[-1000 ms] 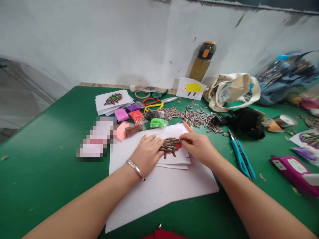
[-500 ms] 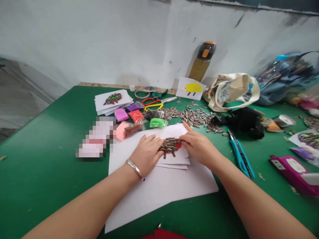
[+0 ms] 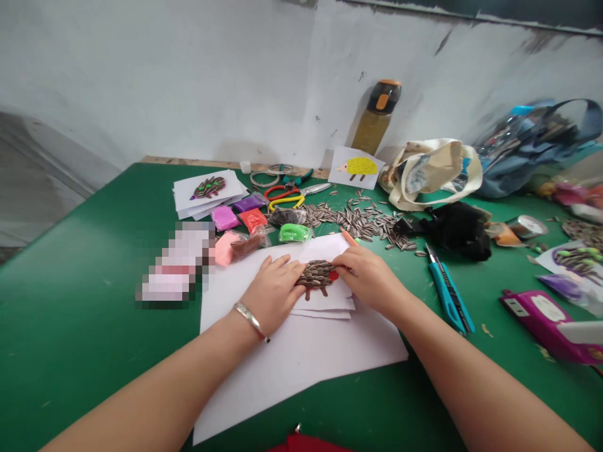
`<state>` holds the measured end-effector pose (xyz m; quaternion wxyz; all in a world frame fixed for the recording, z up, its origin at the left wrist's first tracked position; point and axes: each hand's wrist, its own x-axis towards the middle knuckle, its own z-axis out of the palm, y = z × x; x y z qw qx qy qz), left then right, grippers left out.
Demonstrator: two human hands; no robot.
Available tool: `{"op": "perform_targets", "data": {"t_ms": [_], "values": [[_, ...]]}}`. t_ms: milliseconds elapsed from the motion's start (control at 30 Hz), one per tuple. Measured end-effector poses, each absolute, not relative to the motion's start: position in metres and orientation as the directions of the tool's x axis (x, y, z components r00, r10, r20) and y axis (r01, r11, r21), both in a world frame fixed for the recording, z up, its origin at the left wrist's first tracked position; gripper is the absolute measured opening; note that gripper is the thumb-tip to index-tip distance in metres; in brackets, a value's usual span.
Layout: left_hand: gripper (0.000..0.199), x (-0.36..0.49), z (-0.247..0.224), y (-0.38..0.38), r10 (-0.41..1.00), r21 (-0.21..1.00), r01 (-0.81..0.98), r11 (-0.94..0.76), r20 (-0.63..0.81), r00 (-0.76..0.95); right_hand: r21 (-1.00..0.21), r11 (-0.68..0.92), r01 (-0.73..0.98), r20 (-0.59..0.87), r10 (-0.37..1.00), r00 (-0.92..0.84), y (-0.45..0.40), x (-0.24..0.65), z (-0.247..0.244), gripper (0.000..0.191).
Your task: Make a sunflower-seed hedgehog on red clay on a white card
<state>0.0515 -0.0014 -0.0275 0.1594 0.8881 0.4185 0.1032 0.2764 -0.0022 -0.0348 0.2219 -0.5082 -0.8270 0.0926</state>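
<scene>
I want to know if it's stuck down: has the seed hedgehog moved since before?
No, the sunflower-seed hedgehog lies just as far from the yellow hedgehog drawing as before; only the whole view slid slightly.

txt: none legible | magenta case (image 3: pixel 527 320) | white label (image 3: pixel 547 308): too sm to read

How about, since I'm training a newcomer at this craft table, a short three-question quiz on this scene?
1. Which wrist, left or right, wears the metal bangle?
2. True or false: the right hand is at the seed-covered hedgehog picture.
3. What colour is the handle of the utility knife? A) teal B) red C) yellow

Key: 1. Left. 2. True. 3. A.
</scene>
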Motion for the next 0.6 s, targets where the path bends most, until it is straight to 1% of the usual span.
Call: {"op": "perform_targets", "data": {"t_ms": [233,433,500,600], "values": [[0.03,0.0523,-0.0253,-0.0028,0.778,0.378,0.71,-0.594,0.049,0.626,-0.318,0.523,0.791,0.309,0.846,-0.435,-0.0055,0.2726,-0.0342,0.027],[0.032,0.0522,-0.0256,-0.0035,0.781,0.37,0.716,-0.592,0.046,0.622,-0.29,0.525,0.8,0.287,0.845,-0.45,-0.0075,0.271,-0.0356,0.024],[0.031,0.052,-0.026,-0.0032,0.781,0.367,0.717,-0.593,0.045,0.623,-0.304,0.503,0.809,0.279,0.859,-0.429,-0.0082,0.2718,-0.0342,0.021],[0.03,0.0518,-0.0267,-0.0024,0.778,0.37,0.711,-0.597,0.05,0.627,-0.314,0.42,0.851,0.259,0.901,-0.349,-0.0097,0.2747,-0.0293,0.017]]}}
